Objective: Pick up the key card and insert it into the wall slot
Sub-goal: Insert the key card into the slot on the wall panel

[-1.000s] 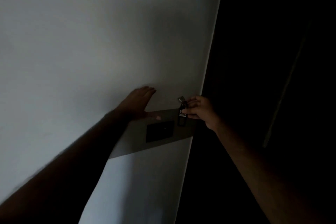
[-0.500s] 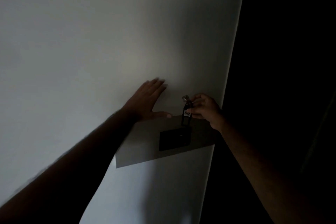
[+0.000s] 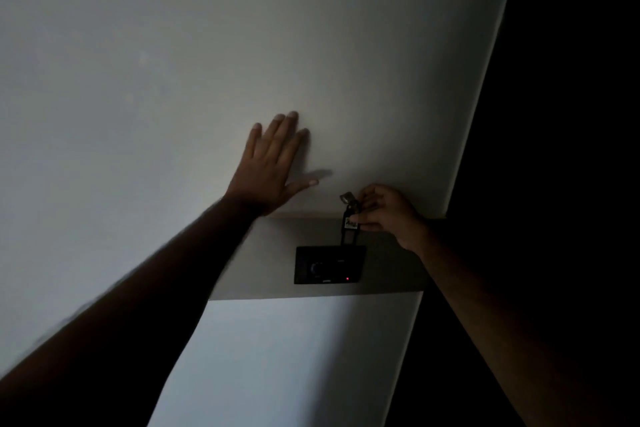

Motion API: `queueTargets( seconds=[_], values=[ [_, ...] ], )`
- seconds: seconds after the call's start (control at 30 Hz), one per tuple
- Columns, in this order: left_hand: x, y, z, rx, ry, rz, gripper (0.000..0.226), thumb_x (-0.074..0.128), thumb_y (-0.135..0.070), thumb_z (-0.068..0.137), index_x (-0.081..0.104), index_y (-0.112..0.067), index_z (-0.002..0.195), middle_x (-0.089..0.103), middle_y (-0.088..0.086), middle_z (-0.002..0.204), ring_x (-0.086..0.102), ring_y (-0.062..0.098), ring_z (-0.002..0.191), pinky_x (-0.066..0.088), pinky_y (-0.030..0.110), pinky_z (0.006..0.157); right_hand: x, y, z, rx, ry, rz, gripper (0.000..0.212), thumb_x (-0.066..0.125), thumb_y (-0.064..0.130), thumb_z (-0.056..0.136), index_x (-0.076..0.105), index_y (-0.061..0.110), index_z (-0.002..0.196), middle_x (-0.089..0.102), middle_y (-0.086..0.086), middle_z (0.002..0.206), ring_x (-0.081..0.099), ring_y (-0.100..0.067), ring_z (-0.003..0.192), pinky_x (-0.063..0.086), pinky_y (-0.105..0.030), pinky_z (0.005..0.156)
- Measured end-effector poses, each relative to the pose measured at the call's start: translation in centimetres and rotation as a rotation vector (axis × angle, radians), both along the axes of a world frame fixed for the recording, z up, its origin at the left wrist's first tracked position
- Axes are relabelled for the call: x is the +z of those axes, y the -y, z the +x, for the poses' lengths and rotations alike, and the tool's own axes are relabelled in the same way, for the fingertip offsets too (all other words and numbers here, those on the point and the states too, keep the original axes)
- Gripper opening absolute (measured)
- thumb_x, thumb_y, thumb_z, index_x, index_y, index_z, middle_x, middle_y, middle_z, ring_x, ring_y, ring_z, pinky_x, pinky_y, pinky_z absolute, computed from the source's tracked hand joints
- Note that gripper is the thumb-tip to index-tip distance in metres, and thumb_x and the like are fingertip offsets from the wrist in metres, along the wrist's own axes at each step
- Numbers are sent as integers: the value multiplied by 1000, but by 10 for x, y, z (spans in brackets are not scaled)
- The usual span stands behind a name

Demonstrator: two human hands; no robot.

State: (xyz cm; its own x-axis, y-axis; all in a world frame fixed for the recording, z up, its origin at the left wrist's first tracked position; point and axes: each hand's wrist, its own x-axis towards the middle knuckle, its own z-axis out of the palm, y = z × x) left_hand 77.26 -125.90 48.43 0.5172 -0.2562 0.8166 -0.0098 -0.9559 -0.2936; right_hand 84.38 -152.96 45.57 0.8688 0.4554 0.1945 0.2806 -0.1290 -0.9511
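Note:
The room is dim. My right hand (image 3: 384, 213) pinches a dark key card tag (image 3: 349, 227) with a metal ring at its top. The tag hangs upright, and its lower end touches the top edge of the black wall slot unit (image 3: 329, 264), at its right side. A small red light glows low on that unit. My left hand (image 3: 270, 166) lies flat on the white wall, fingers spread, up and left of the slot, holding nothing.
The slot unit sits on a grey band (image 3: 263, 260) across the white wall (image 3: 173, 45). The wall's right edge (image 3: 481, 87) borders a black unlit space where nothing shows.
The view has shifted so the wall panel sits more central. My left hand has spread flatter and higher on the wall. The tag has come down until it touches the slot unit's top.

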Motion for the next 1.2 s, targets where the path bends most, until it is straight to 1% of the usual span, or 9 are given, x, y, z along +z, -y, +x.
queueTargets(
  seconds=[0.13, 0.37, 0.5, 0.6, 0.8, 0.87, 0.97, 1.1, 1.2],
  values=[
    [-14, 3, 6, 149, 38, -69, 97, 31, -77, 96, 13, -10, 163, 8, 15, 173, 8, 31, 161, 15, 61, 125, -8, 4, 11, 63, -9, -7, 39, 77, -15, 72, 64, 17, 89, 71, -1, 83, 74, -10, 75, 63, -32, 65],
    [-24, 6, 10, 244, 8, -111, 99, 26, -79, 96, 11, -8, 163, 1, 14, 174, 4, 31, 161, 15, 63, 125, -17, -2, 17, 140, 14, 2, 39, 78, -14, 71, 63, 17, 90, 69, -6, 86, 70, -19, 81, 61, -46, 79],
    [-23, 7, 9, 258, -13, -122, 98, 25, -78, 96, 10, -9, 164, 0, 13, 174, 2, 30, 161, 15, 63, 125, -32, -9, 17, 159, 30, 8, 39, 79, -14, 70, 63, 16, 88, 67, -7, 84, 69, -18, 79, 63, -37, 70],
    [-22, 5, 8, 228, -32, -140, 95, 27, -76, 97, 9, -11, 164, -1, 11, 174, 0, 28, 161, 13, 62, 126, -44, -10, 19, 132, 44, 10, 40, 79, -16, 68, 62, 15, 86, 64, -4, 78, 66, -14, 74, 63, -30, 64],
    [-22, 6, 7, 211, -44, -157, 94, 27, -76, 97, 8, -12, 164, -2, 10, 174, 0, 27, 161, 11, 61, 126, -56, -12, 27, 91, 143, -10, 42, 82, -17, 64, 63, 16, 81, 65, 0, 69, 66, -6, 64, 60, -24, 55],
    [-21, 6, 7, 206, -49, -166, 95, 26, -77, 97, 7, -12, 164, -2, 10, 174, -1, 27, 161, 12, 62, 126, -60, -11, 28, 93, 185, -32, 41, 82, -16, 63, 62, 15, 81, 66, 2, 67, 66, -5, 61, 59, -24, 55],
    [-22, 7, 6, 215, -50, -163, 95, 25, -77, 97, 8, -12, 164, -2, 10, 174, -1, 27, 161, 13, 62, 126, -72, -9, 26, 110, 237, -62, 42, 81, -17, 64, 59, 12, 84, 65, -3, 72, 66, -11, 65, 58, -26, 58],
    [-22, 5, 5, 198, -59, -175, 94, 24, -77, 97, 7, -14, 164, -3, 9, 174, -2, 26, 161, 12, 62, 126, -81, -6, 26, 71, 276, -23, 45, 80, -16, 64, 59, 18, 84, 66, 0, 74, 67, -2, 65, 54, -19, 59],
    [-22, 5, 6, 199, -62, -179, 94, 23, -78, 97, 7, -14, 164, -3, 9, 174, -2, 26, 161, 12, 62, 126, -86, -4, 25, 60, 342, -35, 47, 79, -15, 67, 60, 19, 93, 67, 0, 81, 68, -1, 71, 55, -19, 64]
  ],
)
